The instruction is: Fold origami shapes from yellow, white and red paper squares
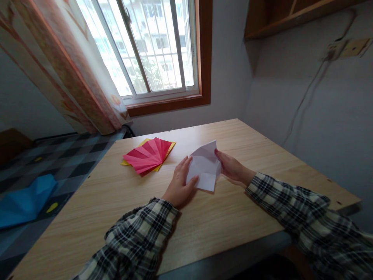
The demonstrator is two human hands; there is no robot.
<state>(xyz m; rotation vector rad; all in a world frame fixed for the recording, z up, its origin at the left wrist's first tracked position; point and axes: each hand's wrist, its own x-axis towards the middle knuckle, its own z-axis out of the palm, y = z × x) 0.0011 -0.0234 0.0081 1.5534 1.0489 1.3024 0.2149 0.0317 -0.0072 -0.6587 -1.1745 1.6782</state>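
Wood desk (233, 217): white paper (204, 167) pinched btwn left hand (179, 184) & right hand (231, 167).

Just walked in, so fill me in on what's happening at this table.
A person in a plaid shirt holds a creased white sheet of paper just above a wooden table. The left hand pinches its lower left edge and the right hand grips its right side. A red pleated paper fan lies to the left on a yellow sheet.
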